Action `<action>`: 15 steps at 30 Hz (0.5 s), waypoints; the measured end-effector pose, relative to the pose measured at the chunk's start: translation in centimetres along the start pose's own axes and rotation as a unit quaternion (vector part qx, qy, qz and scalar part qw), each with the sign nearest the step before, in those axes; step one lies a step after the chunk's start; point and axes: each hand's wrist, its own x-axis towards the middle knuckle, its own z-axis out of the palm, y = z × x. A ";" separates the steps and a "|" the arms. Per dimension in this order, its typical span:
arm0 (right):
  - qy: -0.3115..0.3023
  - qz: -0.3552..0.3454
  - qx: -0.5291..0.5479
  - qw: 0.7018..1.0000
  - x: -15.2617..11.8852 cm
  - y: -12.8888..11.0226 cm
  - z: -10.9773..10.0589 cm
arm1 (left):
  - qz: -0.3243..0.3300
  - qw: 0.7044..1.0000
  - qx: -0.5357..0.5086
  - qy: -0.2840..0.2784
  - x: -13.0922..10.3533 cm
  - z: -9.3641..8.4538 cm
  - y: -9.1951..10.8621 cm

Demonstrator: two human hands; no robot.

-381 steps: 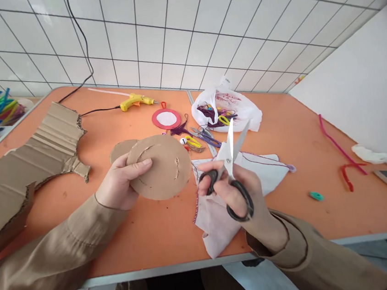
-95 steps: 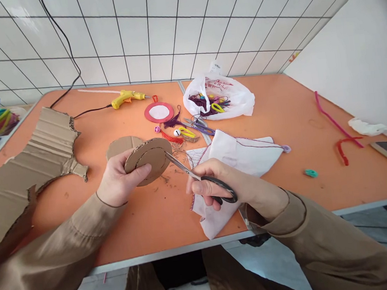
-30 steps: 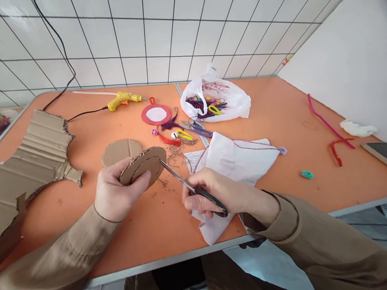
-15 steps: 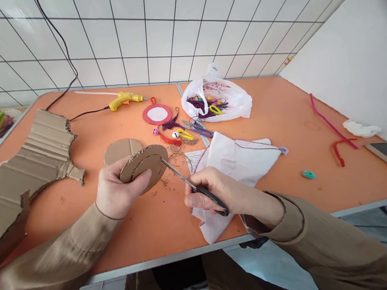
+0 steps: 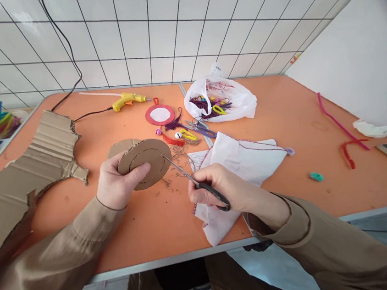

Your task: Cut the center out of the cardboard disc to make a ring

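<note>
My left hand (image 5: 118, 180) grips a cardboard disc (image 5: 154, 165) by its left side, thumb on top. A dark circle is marked or cut inside the disc's edge. My right hand (image 5: 215, 186) is closed around the black handles of a pair of scissors (image 5: 182, 171), whose tips touch the disc near its right edge, at the circle line. Behind the held disc, a second cardboard disc (image 5: 119, 146) lies on the table, partly hidden. White cloth with dark red edge stitching (image 5: 246, 158) lies under and beyond my right hand.
Torn corrugated cardboard (image 5: 47, 151) covers the left of the orange table (image 5: 130, 239). Farther back are a yellow glue gun (image 5: 128, 100) with its cord, a red-rimmed disc (image 5: 170, 120), purple scissors (image 5: 206, 131) and a white plastic bag (image 5: 244, 100). Pipe cleaners (image 5: 332, 116) lie at right.
The held disc has tilted so its top face shows more fully. The scissor tips stay at its right part. The whole view has shifted slightly.
</note>
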 end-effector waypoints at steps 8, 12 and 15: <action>-0.095 -0.022 0.114 0.989 -0.4 0.0 0.1 | -0.113 0.981 -0.147 0.059 0.9 0.1 0.6; -0.073 -0.023 0.091 0.993 -0.2 0.4 0.1 | -0.111 0.979 -0.156 0.063 0.7 0.3 0.8; -0.054 -0.011 0.078 0.995 0.0 0.7 0.1 | -0.094 0.983 -0.147 0.048 0.4 0.5 0.9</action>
